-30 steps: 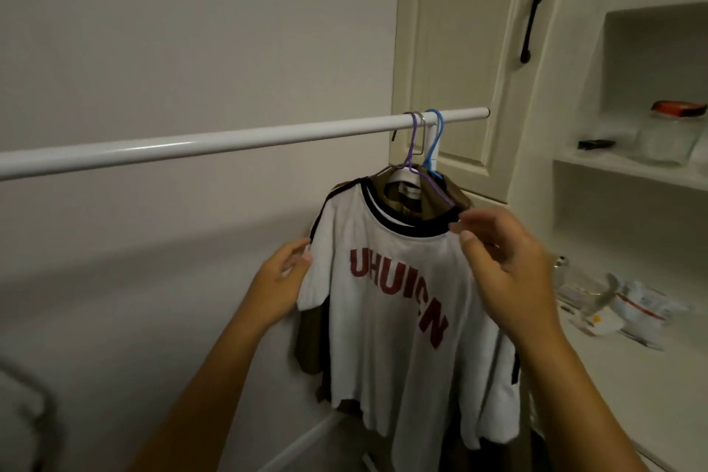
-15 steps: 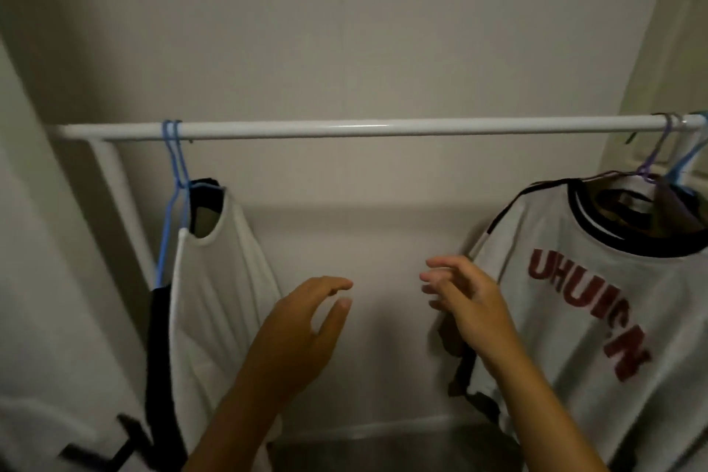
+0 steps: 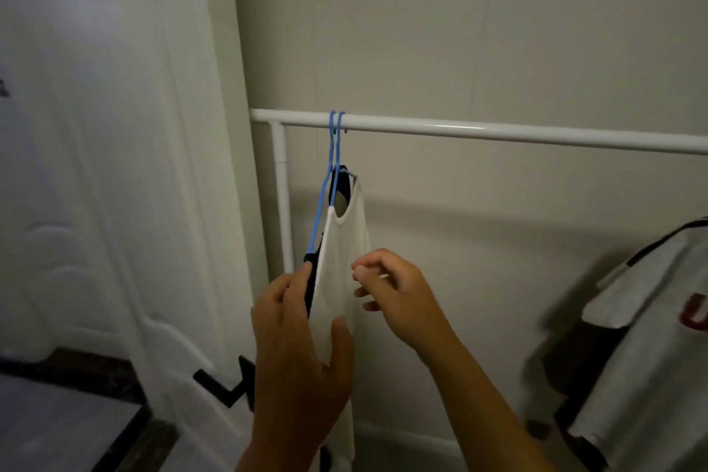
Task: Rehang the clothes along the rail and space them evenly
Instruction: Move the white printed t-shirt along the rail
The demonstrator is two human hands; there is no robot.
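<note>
A white rail (image 3: 498,129) runs across the wall. Two blue hangers (image 3: 334,142) hook over its left end, carrying a white shirt (image 3: 341,261) and a dark garment (image 3: 311,287) seen edge-on. My left hand (image 3: 299,349) grips these clothes, with the thumb on the white shirt and the fingers behind the dark garment. My right hand (image 3: 390,291) hovers just right of the white shirt, fingers curled and pinched close to its edge; whether it touches the cloth is unclear. A white T-shirt with red letters (image 3: 651,337) hangs at the far right, over darker clothes.
The rail's white upright post (image 3: 281,195) stands just left of the hangers. A white panelled door (image 3: 115,165) fills the left side, with dark flooring trim (image 3: 76,372) below. A long bare stretch of rail lies between the two groups of clothes.
The view has swung left from the lettered T-shirt to the rail's left end. Both hands moved there, and my left hand has closed on the white shirt and dark garment.
</note>
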